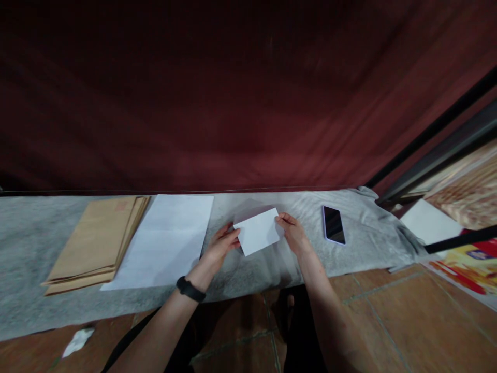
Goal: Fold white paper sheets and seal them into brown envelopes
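Note:
A small white sheet of paper, perhaps folded, is held tilted just above the grey cloth. My left hand pinches its left edge, thumb on top and fingers beneath. On the opposite side, my right hand grips the right edge between thumb and fingers. Larger white sheets lie flat to the left of my left hand. Whether the paper I hold has more than one layer cannot be made out.
Brown paper envelopes are stacked at the left, touching the white sheets. A phone lies right of my right hand. A dark red curtain hangs behind the cloth. Dark metal bars stand at the right. Crumpled white tissue lies on the tiled floor.

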Tool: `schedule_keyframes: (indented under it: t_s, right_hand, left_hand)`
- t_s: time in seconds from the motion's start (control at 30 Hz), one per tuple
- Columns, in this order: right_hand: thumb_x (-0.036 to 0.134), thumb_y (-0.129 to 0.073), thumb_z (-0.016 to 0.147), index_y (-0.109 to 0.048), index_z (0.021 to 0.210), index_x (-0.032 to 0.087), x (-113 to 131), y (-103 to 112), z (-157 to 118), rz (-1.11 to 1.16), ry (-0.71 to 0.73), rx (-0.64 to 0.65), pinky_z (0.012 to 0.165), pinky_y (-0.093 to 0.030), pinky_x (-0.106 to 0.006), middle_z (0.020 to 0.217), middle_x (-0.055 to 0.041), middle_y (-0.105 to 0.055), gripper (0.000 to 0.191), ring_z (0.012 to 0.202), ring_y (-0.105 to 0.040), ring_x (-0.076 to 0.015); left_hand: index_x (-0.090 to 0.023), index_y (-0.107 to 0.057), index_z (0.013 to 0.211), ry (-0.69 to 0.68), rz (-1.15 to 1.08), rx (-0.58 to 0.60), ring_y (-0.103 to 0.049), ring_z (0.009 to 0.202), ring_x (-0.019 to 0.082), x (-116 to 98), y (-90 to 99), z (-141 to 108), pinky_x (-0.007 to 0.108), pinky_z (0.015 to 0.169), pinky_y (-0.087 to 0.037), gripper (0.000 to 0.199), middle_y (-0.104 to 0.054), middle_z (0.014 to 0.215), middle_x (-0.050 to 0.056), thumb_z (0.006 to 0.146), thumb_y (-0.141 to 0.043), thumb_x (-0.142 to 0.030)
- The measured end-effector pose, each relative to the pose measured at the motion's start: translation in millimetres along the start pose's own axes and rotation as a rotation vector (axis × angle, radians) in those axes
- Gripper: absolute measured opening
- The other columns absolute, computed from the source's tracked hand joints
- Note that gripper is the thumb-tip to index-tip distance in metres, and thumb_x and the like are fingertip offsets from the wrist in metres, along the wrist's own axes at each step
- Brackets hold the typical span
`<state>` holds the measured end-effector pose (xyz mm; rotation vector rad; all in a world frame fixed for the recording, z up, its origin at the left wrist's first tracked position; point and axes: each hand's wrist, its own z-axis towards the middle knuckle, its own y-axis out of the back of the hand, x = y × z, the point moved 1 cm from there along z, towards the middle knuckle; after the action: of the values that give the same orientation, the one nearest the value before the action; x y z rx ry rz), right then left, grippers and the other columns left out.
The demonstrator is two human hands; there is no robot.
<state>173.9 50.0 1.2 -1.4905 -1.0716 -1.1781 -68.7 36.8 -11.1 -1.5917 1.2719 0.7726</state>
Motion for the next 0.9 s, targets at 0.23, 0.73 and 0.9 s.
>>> schedule_keyframes:
  t_s: [0.23,0.73,0.9]
  right_hand:
    - [0.051,-0.086,0.059,-0.065,0.075,0.024,4,-4,-4,0.093,0.004,0.033,0.064,-0.043,-0.026,0.070,0.0046,-0.065,0.037,0.068,-0.056,-0.0146]
    - [0.042,-0.076,0.073,-0.074,0.091,0.025,14,-5,-7,-0.128,0.172,0.168,0.098,-0.048,-0.038,0.094,-0.0005,-0.077,0.025,0.097,-0.067,-0.0216]
    - [0.019,-0.065,0.079,-0.076,0.088,0.026,1,1,-10,-0.538,0.362,0.334,0.105,-0.047,-0.040,0.111,-0.0021,-0.076,0.016,0.112,-0.066,-0.0213]
  left_hand:
    - [-0.017,-0.068,0.072,-0.131,-0.042,-0.025,-0.059,0.064,0.010,-16,-2.0,-1,0.020,0.057,-0.043,0.032,-0.069,0.073,-0.001,0.055,-0.088,-0.036]
    - [-0.023,-0.071,0.113,-0.687,0.806,0.130,-0.053,0.134,0.026,-24,4.2,0,0.045,0.118,-0.037,0.031,-0.060,0.141,0.007,0.083,-0.064,-0.029]
    - [-0.023,-0.070,0.121,-0.669,1.012,0.272,-0.043,0.143,0.026,-6,20.2,5,0.050,0.119,-0.036,0.043,-0.050,0.152,0.009,0.082,-0.058,-0.011]
